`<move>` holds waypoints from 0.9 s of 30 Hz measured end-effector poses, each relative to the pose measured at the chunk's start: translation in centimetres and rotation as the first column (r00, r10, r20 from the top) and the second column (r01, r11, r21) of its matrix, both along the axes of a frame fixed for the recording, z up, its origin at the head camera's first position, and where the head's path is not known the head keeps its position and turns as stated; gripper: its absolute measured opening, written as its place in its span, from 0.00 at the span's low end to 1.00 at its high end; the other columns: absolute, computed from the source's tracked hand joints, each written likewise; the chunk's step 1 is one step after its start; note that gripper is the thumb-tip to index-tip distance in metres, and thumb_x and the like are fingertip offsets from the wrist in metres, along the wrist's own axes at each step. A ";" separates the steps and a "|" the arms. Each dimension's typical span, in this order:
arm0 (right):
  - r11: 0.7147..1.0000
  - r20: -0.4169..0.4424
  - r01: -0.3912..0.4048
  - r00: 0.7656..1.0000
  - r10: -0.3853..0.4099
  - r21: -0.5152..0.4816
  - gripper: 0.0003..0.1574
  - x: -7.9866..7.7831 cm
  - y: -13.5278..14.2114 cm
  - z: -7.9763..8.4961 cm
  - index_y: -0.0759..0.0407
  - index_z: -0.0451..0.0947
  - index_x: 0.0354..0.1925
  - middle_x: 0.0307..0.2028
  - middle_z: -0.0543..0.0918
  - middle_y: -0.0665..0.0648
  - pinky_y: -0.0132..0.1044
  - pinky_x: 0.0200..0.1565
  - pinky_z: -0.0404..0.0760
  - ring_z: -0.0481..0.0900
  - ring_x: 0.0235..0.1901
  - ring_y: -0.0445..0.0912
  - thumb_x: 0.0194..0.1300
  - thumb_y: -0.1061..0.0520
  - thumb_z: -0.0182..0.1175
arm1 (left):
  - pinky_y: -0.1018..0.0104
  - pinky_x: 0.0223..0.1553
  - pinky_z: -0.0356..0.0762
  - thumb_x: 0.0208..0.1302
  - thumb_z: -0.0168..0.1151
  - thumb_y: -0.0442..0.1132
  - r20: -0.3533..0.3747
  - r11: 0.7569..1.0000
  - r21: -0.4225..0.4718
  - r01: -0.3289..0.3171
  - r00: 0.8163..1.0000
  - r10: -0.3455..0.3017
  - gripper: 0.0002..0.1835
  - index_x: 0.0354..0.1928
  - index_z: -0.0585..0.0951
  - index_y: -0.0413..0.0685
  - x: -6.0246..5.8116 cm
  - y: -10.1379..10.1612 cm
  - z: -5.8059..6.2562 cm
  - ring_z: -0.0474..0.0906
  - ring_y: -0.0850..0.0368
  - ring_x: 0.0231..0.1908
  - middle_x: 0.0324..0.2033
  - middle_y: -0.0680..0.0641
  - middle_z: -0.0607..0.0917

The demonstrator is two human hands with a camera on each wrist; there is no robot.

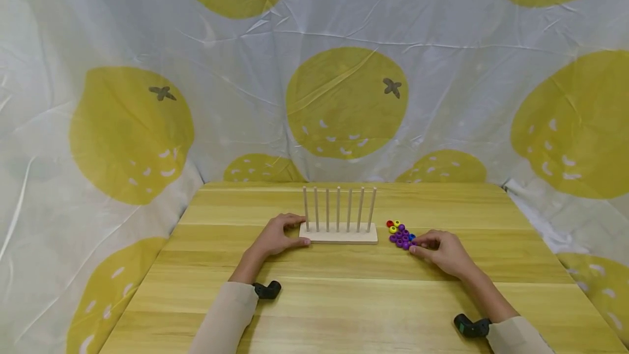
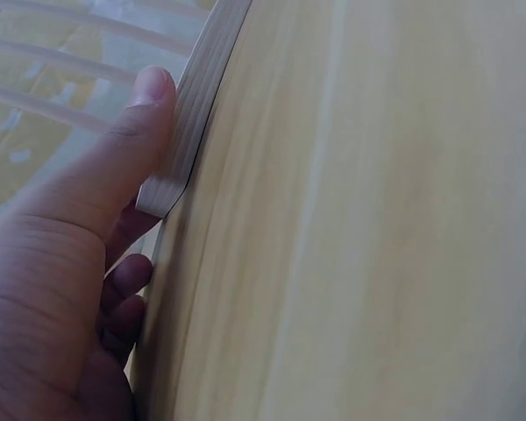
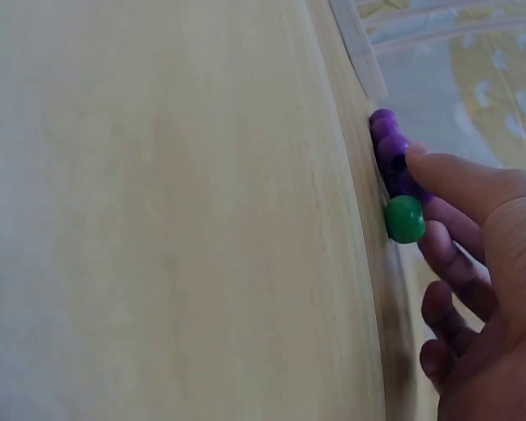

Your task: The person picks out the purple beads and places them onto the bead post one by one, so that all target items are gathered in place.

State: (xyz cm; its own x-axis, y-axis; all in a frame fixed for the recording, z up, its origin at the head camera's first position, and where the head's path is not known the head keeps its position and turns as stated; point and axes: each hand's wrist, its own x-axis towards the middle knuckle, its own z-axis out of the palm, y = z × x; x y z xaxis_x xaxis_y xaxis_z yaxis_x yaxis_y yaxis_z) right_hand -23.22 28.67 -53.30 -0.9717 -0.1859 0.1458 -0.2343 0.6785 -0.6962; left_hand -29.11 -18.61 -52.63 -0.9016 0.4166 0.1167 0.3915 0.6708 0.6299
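Left hand (image 1: 276, 235): grips the left end of the peg stand (image 1: 339, 237), thumb on the near face, fingers round the end.
Right hand (image 1: 444, 253): fingers bent, thumb against a purple bead (image 3: 393, 153); whether the bead is pinched cannot be told.
Green bead (image 3: 405, 219): beside the right fingertips, next to the purple ones.
Bead cluster (image 1: 399, 237): purple, yellow, red and blue visible in the head view; located between the stand's right end and the table's right edge, nearer the stand.
Peg stand: pale wooden base, seven bare upright pegs; located toward the table's far edge, about midway between left and right edges.
Wrist units: black, one at each sleeve cuff.
Table (image 1: 363, 310): wood-grain top.
Backdrop (image 1: 452, 97): pale cloth printed with yellow fruit, behind the far edge.
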 end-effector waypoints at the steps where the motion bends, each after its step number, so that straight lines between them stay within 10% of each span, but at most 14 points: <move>1: 1.000 0.006 0.001 1.000 -0.001 -0.015 0.13 0.0 0.0 0.1 0.50 0.91 0.41 0.30 0.82 0.48 0.31 0.31 0.72 0.73 0.30 0.40 0.63 0.45 0.74 | 0.48 0.64 0.76 0.54 0.78 0.61 0.003 1.000 0.003 -0.004 1.000 0.004 0.39 0.67 0.81 0.56 0.0 0.0 -0.1 0.79 0.49 0.60 0.63 0.50 0.83; 27: 0.994 -0.069 -0.107 0.992 0.108 0.016 0.16 -2.7 -2.2 8.1 0.47 0.89 0.50 0.32 0.80 0.48 0.36 0.30 0.66 0.67 0.29 0.45 0.71 0.43 0.66 | 0.49 0.67 0.75 0.53 0.77 0.63 0.038 0.995 0.076 -0.066 0.997 0.063 0.33 0.61 0.85 0.62 0.1 -0.1 -0.3 0.78 0.49 0.64 0.60 0.53 0.85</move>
